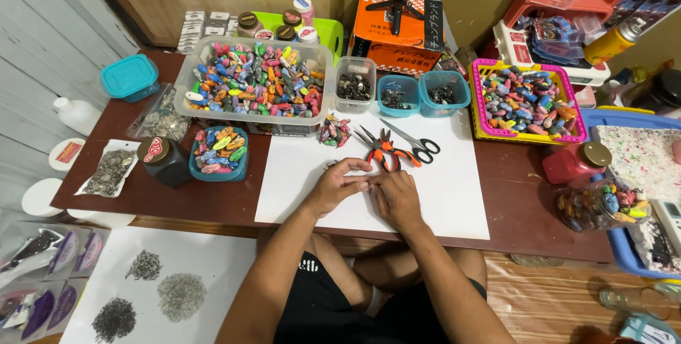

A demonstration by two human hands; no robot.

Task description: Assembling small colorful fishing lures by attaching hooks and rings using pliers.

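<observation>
Head-worn view, steeply down, table (pixel 213 206) close

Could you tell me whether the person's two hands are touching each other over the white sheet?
Touching: the head view shows the left hand fingertips meeting the right hand.

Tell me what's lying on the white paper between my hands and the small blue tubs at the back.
Head view: orange-handled pliers and scissors lie there, beyond the left hand and right hand, before the blue tubs.
</observation>
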